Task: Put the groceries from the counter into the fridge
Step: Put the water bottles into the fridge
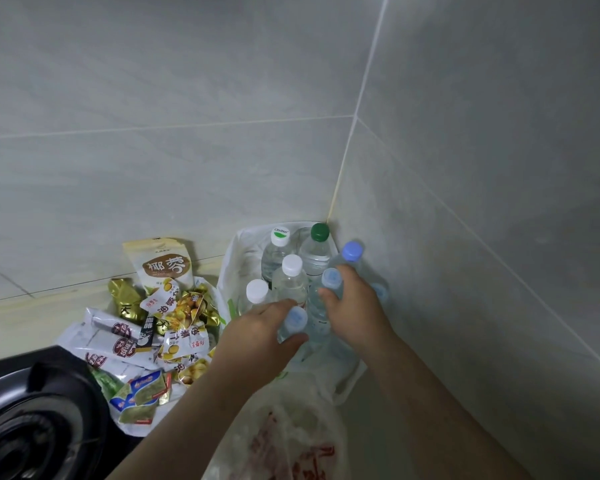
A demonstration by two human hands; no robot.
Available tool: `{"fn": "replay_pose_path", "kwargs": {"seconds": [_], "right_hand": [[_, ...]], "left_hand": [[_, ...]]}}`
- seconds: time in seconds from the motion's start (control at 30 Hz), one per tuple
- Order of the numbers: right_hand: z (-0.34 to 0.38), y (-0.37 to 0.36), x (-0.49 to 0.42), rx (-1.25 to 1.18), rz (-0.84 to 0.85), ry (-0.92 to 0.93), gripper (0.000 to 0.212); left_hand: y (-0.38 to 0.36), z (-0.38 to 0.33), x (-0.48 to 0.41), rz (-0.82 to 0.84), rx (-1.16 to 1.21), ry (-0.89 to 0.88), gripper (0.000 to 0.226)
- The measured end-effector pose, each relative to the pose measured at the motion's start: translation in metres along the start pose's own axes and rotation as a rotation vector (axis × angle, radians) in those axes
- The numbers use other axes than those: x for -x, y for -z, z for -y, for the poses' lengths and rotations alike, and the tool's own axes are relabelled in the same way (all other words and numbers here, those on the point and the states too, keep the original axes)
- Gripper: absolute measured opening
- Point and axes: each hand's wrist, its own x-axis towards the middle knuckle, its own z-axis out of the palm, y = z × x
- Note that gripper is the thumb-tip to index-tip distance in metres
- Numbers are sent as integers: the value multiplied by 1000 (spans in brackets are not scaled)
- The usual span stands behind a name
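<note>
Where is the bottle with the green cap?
In the head view, the green-capped bottle stands at the back of the white bag, in the wall corner, right of a white-capped bottle.

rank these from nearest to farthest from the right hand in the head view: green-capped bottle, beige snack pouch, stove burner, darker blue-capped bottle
From the right hand:
1. darker blue-capped bottle, just past the fingers, on the right
2. green-capped bottle, farther back
3. beige snack pouch, off to the left
4. stove burner, far left, closest to the camera
</note>
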Motion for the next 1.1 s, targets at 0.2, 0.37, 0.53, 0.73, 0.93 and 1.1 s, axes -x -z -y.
{"fn": "replay_pose_path", "kwargs": {"seconds": [0.2, 0.37, 0.53, 0.73, 0.93, 1.1], "right_hand": [[3, -3, 1, -31, -7, -37, 21], [5, -2, 1, -31, -32, -63, 17], [7, 7, 11, -116, -40, -73, 11], [21, 36, 31, -202, -60, -41, 6], [37, 62, 62, -212, -129, 35, 11], [50, 86, 87, -156, -195, 108, 14]], "left_hand": [[1, -4, 0, -35, 40, 44, 46], [1, -10, -1, -27, 86, 110, 46], [6, -18, 3, -6, 148, 148, 44], [21, -23, 14, 6, 288, 224, 32], [50, -49, 25, -88, 429, 143, 23], [73, -67, 36, -136, 494, 86, 35]]}}
